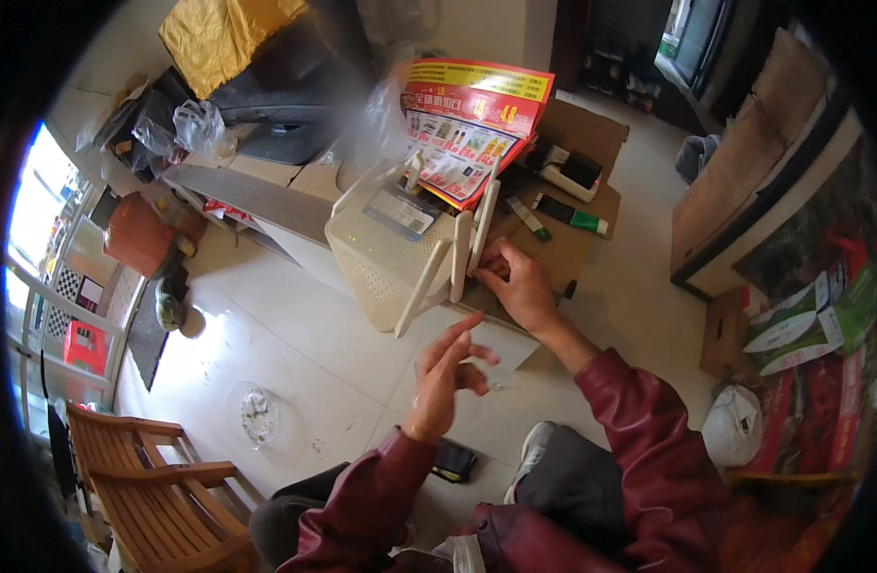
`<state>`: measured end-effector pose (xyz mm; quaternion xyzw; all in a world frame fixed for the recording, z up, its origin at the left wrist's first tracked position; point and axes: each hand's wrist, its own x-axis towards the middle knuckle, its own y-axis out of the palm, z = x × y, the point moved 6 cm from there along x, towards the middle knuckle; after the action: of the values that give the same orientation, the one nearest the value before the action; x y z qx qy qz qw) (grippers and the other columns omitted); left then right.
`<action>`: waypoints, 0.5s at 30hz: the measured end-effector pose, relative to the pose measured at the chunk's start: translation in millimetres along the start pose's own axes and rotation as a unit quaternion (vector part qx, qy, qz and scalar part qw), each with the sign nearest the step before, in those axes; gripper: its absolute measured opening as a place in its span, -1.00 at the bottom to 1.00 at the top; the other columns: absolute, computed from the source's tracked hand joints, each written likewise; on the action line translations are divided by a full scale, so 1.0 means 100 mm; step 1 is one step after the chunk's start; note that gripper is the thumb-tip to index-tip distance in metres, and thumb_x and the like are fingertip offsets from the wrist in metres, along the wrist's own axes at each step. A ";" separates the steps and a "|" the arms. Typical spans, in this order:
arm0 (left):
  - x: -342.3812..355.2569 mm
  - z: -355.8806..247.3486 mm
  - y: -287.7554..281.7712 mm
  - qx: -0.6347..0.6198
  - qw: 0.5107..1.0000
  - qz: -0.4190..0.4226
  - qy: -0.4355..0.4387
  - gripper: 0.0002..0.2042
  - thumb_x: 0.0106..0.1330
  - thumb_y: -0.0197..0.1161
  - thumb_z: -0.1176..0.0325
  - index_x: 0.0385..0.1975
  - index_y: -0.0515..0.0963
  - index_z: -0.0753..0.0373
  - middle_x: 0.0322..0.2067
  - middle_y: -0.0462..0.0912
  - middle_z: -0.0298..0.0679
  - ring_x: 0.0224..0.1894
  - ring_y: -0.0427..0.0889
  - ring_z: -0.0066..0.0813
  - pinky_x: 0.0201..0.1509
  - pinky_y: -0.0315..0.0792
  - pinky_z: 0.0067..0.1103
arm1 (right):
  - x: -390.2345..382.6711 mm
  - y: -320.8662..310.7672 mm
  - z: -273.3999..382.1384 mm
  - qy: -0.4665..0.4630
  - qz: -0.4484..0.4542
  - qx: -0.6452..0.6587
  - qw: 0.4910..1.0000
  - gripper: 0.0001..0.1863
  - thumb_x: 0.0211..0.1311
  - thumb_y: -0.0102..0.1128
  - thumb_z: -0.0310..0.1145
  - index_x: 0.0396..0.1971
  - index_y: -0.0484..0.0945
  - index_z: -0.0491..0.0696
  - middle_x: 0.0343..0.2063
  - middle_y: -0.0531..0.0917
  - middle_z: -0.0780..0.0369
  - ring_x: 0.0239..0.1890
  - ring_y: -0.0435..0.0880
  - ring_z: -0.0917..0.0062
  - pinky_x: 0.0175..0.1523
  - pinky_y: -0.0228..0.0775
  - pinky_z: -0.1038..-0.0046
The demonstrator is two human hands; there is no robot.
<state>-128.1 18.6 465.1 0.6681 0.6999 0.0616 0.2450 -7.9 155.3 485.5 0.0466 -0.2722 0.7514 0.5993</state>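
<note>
A beige router (pixel 376 253) with a perforated body, a grey label and several stick antennas is tilted at the table's near left corner. My right hand (pixel 517 286) is at its right side, thumb and forefinger pinched together beside the antennas. Whatever sits between those fingertips is too small or hidden to make out. My left hand (pixel 445 377) hangs in the air below the router, fingers apart and holding nothing. Behind the router a red and yellow printed flyer (pixel 462 143) stands up.
On the brown table (pixel 591 143) lie two green-capped tubes (pixel 529 218) and a white device with a dark top (pixel 572 174). A wooden slatted chair (pixel 157 477) stands at lower left. Nearby on the floor are a clear dish (pixel 255 417) and a black wallet-like object (pixel 454 462).
</note>
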 end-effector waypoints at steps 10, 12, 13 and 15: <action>0.51 -1.41 -1.45 0.295 0.816 -0.267 0.420 -0.59 0.52 0.07 0.19 0.23 0.41 0.30 0.07 0.53 -0.18 0.08 0.48 -0.46 0.17 0.39 -0.48 | 0.06 -0.02 0.07 -0.019 0.048 -0.045 0.998 -0.83 0.12 0.36 -0.52 -0.32 0.54 -0.15 -0.43 0.72 0.11 -0.34 0.74 0.29 -0.22 0.55 0.36; 0.81 -1.51 -1.52 0.289 0.884 -0.162 0.330 -0.47 0.52 0.03 0.08 0.34 0.28 0.29 0.25 0.39 -0.11 0.31 0.28 -0.36 0.37 0.13 -0.47 | 0.09 0.02 0.08 -0.030 0.055 -0.032 0.998 -0.83 0.11 0.36 -0.53 -0.32 0.55 -0.15 -0.43 0.72 0.13 -0.34 0.75 0.35 -0.22 0.55 0.39; 0.95 -1.47 -1.50 0.280 0.912 -0.107 0.278 -0.41 0.53 0.01 0.02 0.40 0.22 0.29 0.34 0.33 -0.08 0.43 0.18 -0.31 0.47 0.01 -0.47 | 0.09 0.01 0.06 -0.033 0.052 -0.021 0.998 -0.83 0.11 0.37 -0.53 -0.32 0.55 -0.14 -0.43 0.73 0.15 -0.35 0.76 0.41 -0.22 0.56 0.42; 1.00 -1.39 -1.31 0.352 0.894 -0.097 0.260 -0.48 0.54 -0.02 0.00 0.34 0.31 0.21 0.24 0.43 -0.20 0.32 0.28 -0.45 0.43 0.06 -0.53 | 0.08 -0.01 0.01 -0.032 0.050 -0.016 0.998 -0.83 0.10 0.38 -0.54 -0.32 0.56 -0.14 -0.43 0.74 0.17 -0.36 0.76 0.46 -0.22 0.56 0.45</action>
<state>-304.4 136.0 505.9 0.5993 0.7762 -0.0415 -0.1916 -9.8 161.8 490.2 0.0475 -0.3059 0.7739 0.5525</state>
